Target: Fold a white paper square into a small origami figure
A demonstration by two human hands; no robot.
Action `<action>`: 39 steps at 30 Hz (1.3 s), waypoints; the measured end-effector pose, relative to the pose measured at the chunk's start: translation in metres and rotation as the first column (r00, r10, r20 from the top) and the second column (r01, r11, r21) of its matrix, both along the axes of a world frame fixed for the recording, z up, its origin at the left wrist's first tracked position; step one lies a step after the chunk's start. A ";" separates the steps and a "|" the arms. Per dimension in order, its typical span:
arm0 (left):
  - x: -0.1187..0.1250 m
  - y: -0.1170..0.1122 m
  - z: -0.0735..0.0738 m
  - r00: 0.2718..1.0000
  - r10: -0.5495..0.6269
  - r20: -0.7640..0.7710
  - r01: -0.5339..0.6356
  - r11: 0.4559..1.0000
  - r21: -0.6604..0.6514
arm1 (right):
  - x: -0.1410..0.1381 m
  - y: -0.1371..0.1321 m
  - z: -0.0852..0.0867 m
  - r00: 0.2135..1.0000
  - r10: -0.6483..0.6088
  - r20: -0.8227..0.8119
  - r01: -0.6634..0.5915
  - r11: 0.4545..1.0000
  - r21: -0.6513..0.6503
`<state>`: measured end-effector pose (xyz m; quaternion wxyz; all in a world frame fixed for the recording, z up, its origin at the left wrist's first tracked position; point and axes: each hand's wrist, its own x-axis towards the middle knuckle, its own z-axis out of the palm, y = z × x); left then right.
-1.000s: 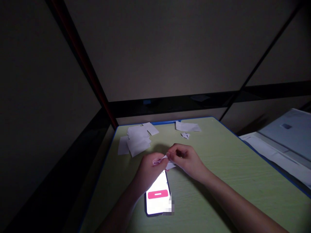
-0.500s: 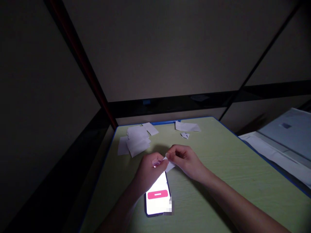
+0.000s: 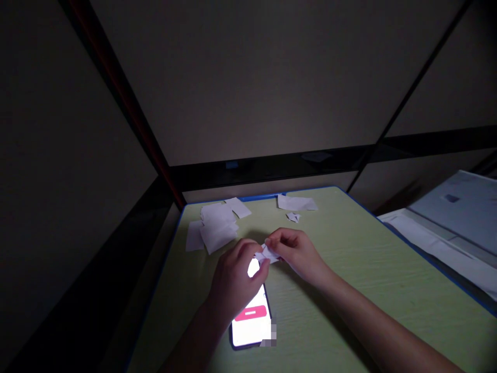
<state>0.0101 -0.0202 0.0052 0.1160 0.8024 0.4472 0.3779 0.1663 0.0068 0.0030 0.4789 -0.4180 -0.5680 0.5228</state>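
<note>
Between my two hands is a small folded piece of white paper [image 3: 267, 254], held above the table. My right hand [image 3: 297, 254] pinches its right side between thumb and fingers. My left hand [image 3: 238, 274] grips the left side, thumb below and fingers above, with a gap through which the lit screen shows. Under my left hand lies a phone [image 3: 250, 329] with a bright white screen and a pink button; its upper part is partly covered by that hand. Exact folds in the paper are too small to make out.
On the light green table [image 3: 330, 321], a pile of white paper sheets [image 3: 218, 228] lies at the back left. A paper strip [image 3: 297, 203] and a small folded paper piece [image 3: 293, 217] lie at the back right. Beyond the right edge stands a pale box-like object [image 3: 458, 202].
My left thumb has moved down and apart from the fingers, and more of the folded paper shows between my hands. The view has shifted slightly.
</note>
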 end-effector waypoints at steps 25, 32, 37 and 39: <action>-0.003 0.003 -0.004 0.995 0.074 -0.067 -0.059 0.976 0.212 | -0.005 -0.001 -0.005 0.996 0.045 -0.073 -0.051 0.995 -0.080; -0.003 0.003 -0.003 0.992 0.096 -0.079 -0.078 0.976 0.202 | -0.005 -0.001 -0.005 0.999 0.017 -0.051 -0.020 0.998 -0.066; -0.002 0.003 -0.004 0.994 0.093 -0.049 -0.084 0.984 0.157 | -0.006 -0.002 -0.007 0.999 0.006 -0.042 -0.008 0.998 -0.061; 0.000 0.004 -0.005 0.995 0.097 0.013 -0.098 0.990 0.099 | -0.007 -0.002 -0.008 0.999 0.004 -0.039 -0.007 0.998 -0.064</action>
